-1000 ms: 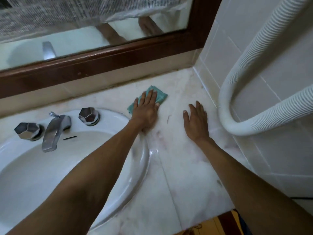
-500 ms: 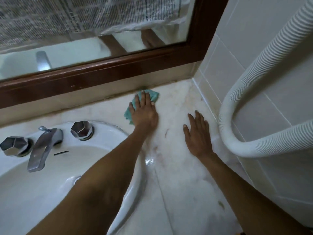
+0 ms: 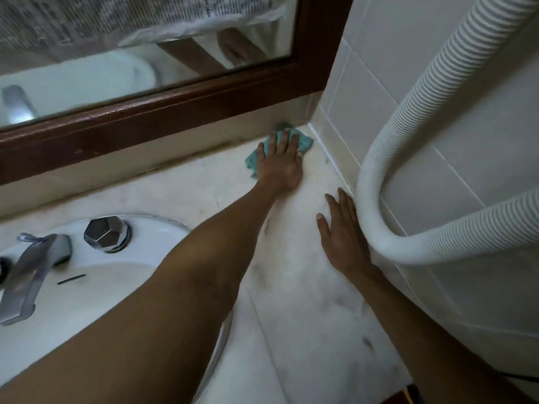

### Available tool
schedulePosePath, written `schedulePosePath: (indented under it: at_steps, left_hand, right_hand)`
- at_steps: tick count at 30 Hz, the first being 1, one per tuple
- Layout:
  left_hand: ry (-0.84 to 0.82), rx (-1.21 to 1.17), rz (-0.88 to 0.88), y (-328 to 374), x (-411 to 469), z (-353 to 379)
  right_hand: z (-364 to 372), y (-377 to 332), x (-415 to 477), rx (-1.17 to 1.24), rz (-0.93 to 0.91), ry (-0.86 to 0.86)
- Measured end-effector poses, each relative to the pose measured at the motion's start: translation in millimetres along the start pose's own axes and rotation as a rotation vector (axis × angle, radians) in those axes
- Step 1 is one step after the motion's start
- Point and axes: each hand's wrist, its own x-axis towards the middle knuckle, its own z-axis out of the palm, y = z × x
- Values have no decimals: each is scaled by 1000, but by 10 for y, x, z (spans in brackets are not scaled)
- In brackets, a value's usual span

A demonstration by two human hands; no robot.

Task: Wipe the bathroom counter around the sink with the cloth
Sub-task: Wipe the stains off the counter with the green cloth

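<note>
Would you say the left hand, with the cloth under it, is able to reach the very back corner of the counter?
Probably yes: the left hand already presses the cloth close to that corner, and the counter beyond looks bare. The hose hangs further forward, beside the right hand.

Left hand [image 3: 281, 163] flat on teal cloth [image 3: 303, 141] in counter [image 3: 291, 287] corner, right hand [image 3: 342, 234] flat beside corrugated hose [image 3: 376, 158], sink [image 3: 163, 228] at left

The sink [image 3: 163, 228] sits at the left of the table [image 3: 306, 301], tap [image 3: 29, 275] at its back rim. The cloth [image 3: 304, 141] lies in the table's far right corner, below the mirror [image 3: 175, 106]. A hose [image 3: 388, 158] loops along the right wall.
</note>
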Motion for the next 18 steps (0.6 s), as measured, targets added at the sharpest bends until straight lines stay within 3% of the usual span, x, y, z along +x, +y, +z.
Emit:
schedulePosePath:
  at_steps: [7,11,14,18]
  left_hand:
    - [-31,5,102,327,78,78]
    - [-52,22,242,393,-287,203]
    - [-91,25,383,412,-596,281]
    - [-123,76,554,302,-671,307]
  right_hand:
    - [-51,91,-122,51,-3,40]
    - [-203,170,-302,72,-59,84]
    - [-321,178,-409,75,49,56]
    - [-251,238,-471,-56,-47,202]
